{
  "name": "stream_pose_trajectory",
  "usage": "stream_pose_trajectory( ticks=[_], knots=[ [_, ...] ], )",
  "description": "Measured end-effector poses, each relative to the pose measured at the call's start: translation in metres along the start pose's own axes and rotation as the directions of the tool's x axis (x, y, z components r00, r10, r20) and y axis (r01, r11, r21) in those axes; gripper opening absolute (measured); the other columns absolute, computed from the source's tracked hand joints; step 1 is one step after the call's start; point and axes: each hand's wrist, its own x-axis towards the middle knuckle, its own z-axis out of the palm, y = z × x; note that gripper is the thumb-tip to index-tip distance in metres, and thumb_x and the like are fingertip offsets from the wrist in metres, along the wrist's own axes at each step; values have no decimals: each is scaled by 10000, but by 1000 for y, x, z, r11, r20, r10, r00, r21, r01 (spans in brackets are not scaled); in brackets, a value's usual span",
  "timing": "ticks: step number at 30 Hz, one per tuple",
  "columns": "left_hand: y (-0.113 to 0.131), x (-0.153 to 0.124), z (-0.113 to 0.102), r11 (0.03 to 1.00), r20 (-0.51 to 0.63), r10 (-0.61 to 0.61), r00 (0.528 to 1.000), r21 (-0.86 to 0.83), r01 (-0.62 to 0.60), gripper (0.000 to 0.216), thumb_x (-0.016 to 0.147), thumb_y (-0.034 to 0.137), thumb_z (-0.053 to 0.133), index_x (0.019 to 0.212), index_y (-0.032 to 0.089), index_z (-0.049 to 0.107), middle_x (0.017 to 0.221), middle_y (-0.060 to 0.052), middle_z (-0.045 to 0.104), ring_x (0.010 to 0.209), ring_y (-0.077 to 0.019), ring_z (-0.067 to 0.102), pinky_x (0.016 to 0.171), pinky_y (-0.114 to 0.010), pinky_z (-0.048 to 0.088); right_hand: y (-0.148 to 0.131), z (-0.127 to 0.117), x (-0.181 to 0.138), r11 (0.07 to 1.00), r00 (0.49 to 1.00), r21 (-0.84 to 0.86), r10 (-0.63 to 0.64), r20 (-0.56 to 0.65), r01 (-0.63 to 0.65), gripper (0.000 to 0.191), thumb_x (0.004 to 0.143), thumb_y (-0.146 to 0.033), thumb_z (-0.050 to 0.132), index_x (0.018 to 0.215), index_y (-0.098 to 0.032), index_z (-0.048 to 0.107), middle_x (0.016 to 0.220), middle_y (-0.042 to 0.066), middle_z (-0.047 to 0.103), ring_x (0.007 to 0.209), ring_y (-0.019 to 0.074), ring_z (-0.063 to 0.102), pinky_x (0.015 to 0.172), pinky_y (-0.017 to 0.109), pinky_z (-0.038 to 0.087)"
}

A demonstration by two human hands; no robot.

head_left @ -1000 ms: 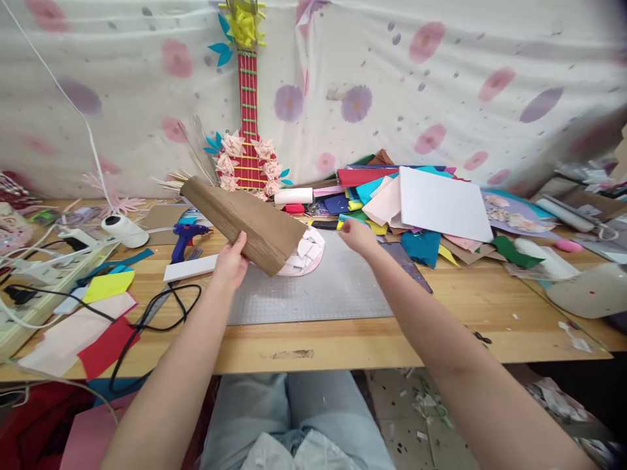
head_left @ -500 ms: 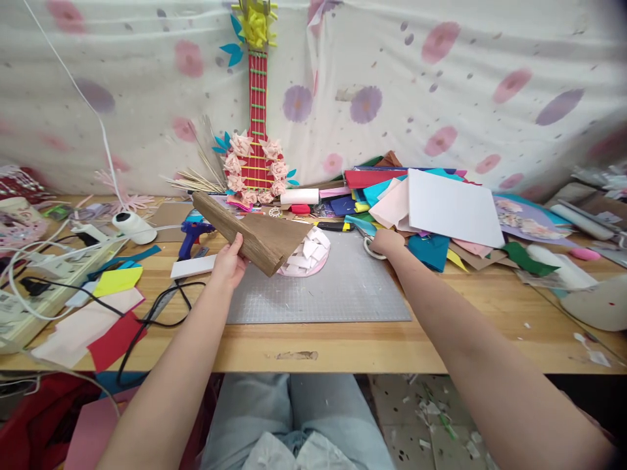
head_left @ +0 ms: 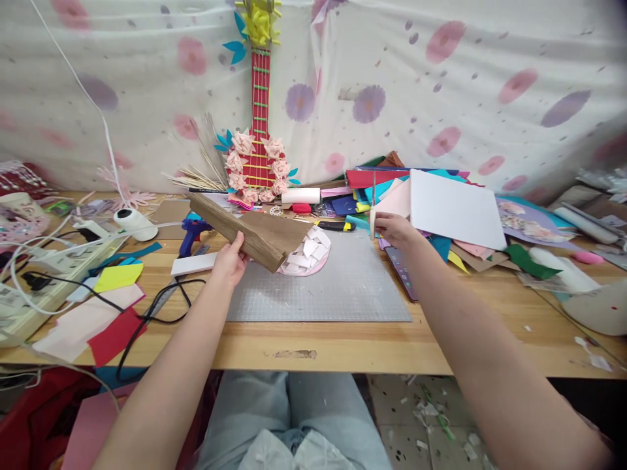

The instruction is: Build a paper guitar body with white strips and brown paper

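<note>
My left hand (head_left: 229, 262) grips a folded brown sheet of paper (head_left: 249, 230) by its lower edge and holds it tilted above the grey cutting mat (head_left: 337, 287). Under the sheet lies a pink disc covered with white paper pieces (head_left: 307, 256). My right hand (head_left: 394, 230) is closed around the white handles of a pair of scissors (head_left: 373, 207), whose blades point straight up. The hand hovers at the mat's far right corner, beside the heap of coloured sheets (head_left: 392, 196).
A red paper guitar with pink flowers (head_left: 258, 150) leans on the back cloth. A blue glue gun (head_left: 192, 232), cables, a power strip (head_left: 44, 287) and paper scraps lie at left. A white board (head_left: 453, 209) tops the coloured heap. A dark phone (head_left: 402, 273) lies beside the mat.
My right hand reached to the mat's right corner, took the scissors and has lifted them with the blades upright. The brown sheet has tilted lower in my left hand.
</note>
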Motion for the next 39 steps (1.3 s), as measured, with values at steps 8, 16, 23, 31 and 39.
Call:
stream_pose_trajectory(
  ticks=[8, 16, 23, 31, 39],
  knots=[
    [10, 12, -12, 998, -104, -49, 993, -49, 44, 59, 816, 251, 610, 805, 193, 605, 702, 2, 676, 648, -96, 628, 659, -198, 514, -28, 70, -41, 995, 822, 29, -99, 561, 100, 381, 722, -497, 638, 882, -153, 597, 818, 52, 618, 728, 144, 566, 635, 270, 441],
    [10, 14, -17, 994, -143, -69, 987, -88, 57, 72, 818, 265, 607, 839, 196, 605, 711, -4, 675, 655, -104, 631, 653, -203, 518, -33, 103, -73, 996, 275, 89, -91, 957, 17, 716, 676, -811, 392, 886, -146, 555, 664, 10, 521, 583, 118, 478, 462, 216, 292],
    [0, 16, -18, 995, -116, -47, 992, -93, 37, 122, 803, 300, 626, 867, 201, 595, 746, -8, 682, 681, -106, 636, 662, -202, 510, -21, 86, -69, 989, 214, 115, -92, 972, -94, 861, 628, -886, 245, 890, -124, 547, 623, 12, 470, 547, 126, 430, 484, 243, 320],
    [-13, 19, -14, 994, -147, -40, 988, -106, 25, 179, 817, 306, 610, 971, 228, 564, 764, 1, 687, 668, -92, 641, 671, -185, 501, -9, 87, -64, 991, 157, 58, -38, 987, -121, 863, 581, -908, 282, 883, -140, 534, 641, 9, 446, 548, 116, 397, 457, 228, 306],
    [-15, 14, -9, 992, -153, -55, 987, -122, 36, 130, 829, 287, 599, 932, 221, 553, 766, 14, 680, 637, -76, 629, 672, -183, 497, -6, 83, -58, 983, 148, 79, -55, 988, -168, 857, 571, -892, 360, 928, -131, 532, 631, -5, 448, 515, 100, 375, 433, 213, 288]
  ],
)
